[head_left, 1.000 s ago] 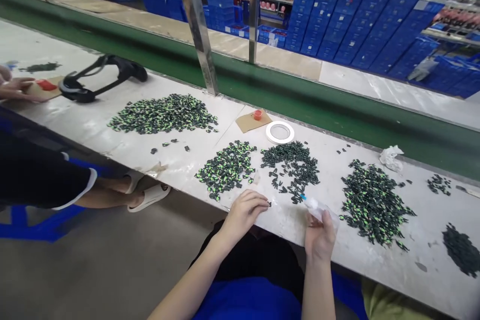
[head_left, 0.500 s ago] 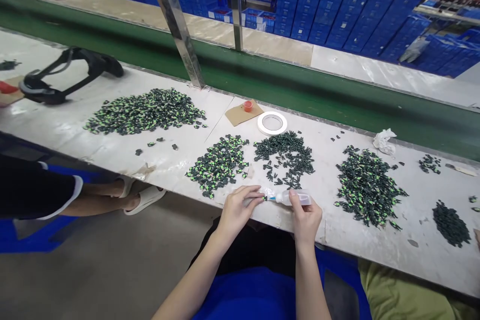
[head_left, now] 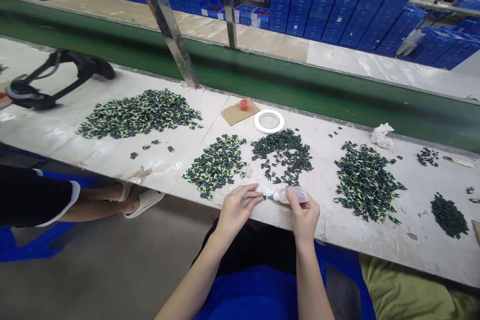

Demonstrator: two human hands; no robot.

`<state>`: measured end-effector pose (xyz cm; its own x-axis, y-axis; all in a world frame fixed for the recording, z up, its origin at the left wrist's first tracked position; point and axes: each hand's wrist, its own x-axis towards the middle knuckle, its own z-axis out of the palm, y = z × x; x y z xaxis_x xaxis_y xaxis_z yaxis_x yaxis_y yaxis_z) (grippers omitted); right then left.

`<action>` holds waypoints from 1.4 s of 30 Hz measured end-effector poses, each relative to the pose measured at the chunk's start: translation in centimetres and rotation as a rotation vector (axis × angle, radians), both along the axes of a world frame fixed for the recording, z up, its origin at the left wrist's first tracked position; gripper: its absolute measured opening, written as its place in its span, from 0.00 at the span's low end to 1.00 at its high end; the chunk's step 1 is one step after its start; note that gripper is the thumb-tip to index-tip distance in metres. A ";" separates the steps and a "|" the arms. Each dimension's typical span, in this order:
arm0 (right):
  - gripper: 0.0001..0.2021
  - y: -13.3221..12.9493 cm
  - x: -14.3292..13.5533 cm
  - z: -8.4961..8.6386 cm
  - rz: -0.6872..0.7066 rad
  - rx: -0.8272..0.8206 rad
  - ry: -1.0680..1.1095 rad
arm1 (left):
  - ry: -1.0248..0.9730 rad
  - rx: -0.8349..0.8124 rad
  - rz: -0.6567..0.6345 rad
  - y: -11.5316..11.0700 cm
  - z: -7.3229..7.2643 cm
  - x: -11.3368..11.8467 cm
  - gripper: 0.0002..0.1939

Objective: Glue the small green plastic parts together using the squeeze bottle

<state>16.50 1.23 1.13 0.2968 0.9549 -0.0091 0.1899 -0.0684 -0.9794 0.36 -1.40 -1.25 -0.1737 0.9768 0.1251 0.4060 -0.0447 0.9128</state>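
The left hand point(head_left: 235, 210) pinches a small dark-green part point(head_left: 264, 198) above the table edge point(head_left: 210, 204). The right hand point(head_left: 305, 212) has its fingers closed around a clear bottle point(head_left: 289, 194); its blue tip seems to touch the part, though this is hard to see.

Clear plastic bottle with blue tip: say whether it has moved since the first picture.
Yes, the bottle has moved left against the round white tape roll, its tip now by the left hand.
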 end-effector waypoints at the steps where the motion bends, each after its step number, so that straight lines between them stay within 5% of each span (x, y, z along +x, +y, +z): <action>1: 0.17 0.0 0.0 0.0 0.001 0.004 -0.004 | 0.000 0.001 0.001 0.0 0.0 0.0 0.13; 42: 0.18 0.1 -0.1 -0.4 0.004 0.013 0.048 | 0.007 0.016 -0.020 0.3 -0.3 -0.2 0.13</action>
